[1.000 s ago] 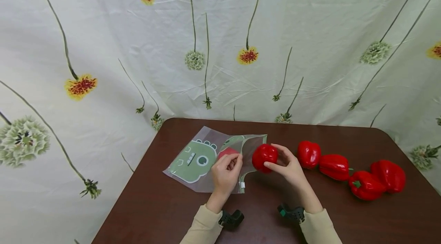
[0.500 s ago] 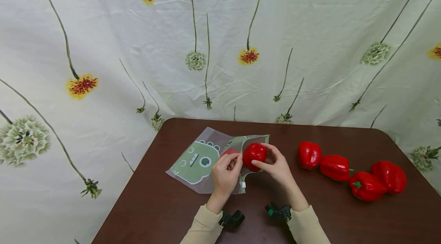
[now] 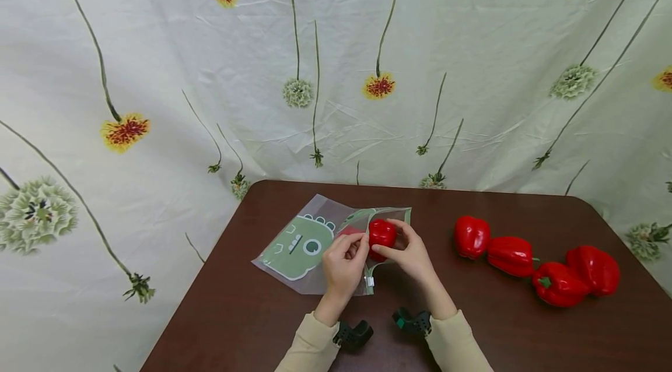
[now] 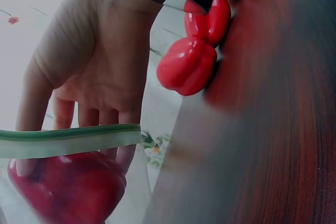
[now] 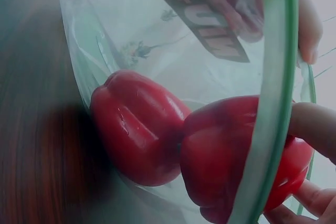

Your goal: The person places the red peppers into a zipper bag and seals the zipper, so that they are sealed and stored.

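A clear zip bag (image 3: 296, 252) with a green cartoon print lies on the table, its mouth facing right. My left hand (image 3: 342, 264) pinches the upper layer at the opening. My right hand (image 3: 412, 252) grips a shiny red bell pepper (image 3: 382, 235) between thumb and fingers. In the right wrist view this pepper passes the green zip strip (image 5: 281, 87), its front part inside the bag. Deeper in the bag lies another red bell pepper (image 5: 139, 129), its end right at the held one. From the left wrist, the right thumb and pepper show partly behind the strip.
Several red bell peppers (image 3: 509, 255) lie in a loose row on the right of the dark brown table (image 3: 472, 331). A zip slider (image 3: 370, 281) sits at the bag's near corner. Behind the table hangs a white flowered cloth (image 3: 336, 127).
My right hand has moved left with the bell pepper, from outside the bag's mouth to partly inside it. My left hand keeps its pinch on the bag and has barely moved.
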Action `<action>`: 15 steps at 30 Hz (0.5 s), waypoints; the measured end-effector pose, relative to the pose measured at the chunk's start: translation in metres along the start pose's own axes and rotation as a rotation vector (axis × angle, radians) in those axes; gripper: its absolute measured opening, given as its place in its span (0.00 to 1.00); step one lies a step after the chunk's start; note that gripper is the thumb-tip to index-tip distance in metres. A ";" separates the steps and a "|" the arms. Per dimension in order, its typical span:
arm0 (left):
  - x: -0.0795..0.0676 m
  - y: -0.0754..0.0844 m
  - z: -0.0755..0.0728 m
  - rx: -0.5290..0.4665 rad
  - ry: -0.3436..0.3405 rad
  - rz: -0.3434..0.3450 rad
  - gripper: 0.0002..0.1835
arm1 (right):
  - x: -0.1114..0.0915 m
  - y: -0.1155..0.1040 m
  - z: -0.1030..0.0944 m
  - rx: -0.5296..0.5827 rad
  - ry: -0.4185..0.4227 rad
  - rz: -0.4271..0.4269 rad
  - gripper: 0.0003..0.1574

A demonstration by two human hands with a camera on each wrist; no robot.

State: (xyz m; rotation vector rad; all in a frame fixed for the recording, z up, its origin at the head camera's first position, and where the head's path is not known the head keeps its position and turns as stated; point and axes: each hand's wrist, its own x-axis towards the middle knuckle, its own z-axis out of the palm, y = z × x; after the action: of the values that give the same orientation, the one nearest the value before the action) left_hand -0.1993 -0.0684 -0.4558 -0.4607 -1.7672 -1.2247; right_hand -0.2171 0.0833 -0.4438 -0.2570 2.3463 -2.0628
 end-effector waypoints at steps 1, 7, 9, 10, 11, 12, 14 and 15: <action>0.000 0.000 0.000 0.000 0.007 0.007 0.03 | 0.000 0.000 0.002 0.005 -0.001 -0.002 0.40; 0.002 0.002 -0.001 0.001 0.022 0.014 0.03 | 0.000 0.001 0.011 0.012 0.013 -0.021 0.39; 0.002 0.002 -0.001 -0.004 0.019 0.006 0.02 | 0.000 0.001 0.013 0.018 0.014 -0.036 0.39; 0.002 0.001 -0.001 -0.006 0.018 0.007 0.02 | 0.000 0.001 0.014 0.019 0.016 -0.039 0.39; 0.003 0.001 -0.002 -0.008 0.022 0.010 0.02 | 0.000 0.001 0.014 0.024 0.015 -0.043 0.39; 0.003 0.001 -0.002 -0.011 0.025 0.015 0.02 | 0.000 0.002 0.015 0.025 0.015 -0.049 0.39; 0.004 0.001 -0.002 -0.013 0.042 0.034 0.02 | 0.000 0.002 0.014 0.031 0.006 -0.072 0.39; 0.005 0.001 -0.002 -0.009 0.050 0.040 0.02 | 0.000 0.002 0.014 0.041 -0.009 -0.085 0.39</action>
State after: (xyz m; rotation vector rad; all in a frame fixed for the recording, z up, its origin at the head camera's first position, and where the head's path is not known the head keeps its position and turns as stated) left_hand -0.1997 -0.0706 -0.4511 -0.4651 -1.7025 -1.2068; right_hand -0.2160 0.0697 -0.4475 -0.3701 2.3247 -2.1391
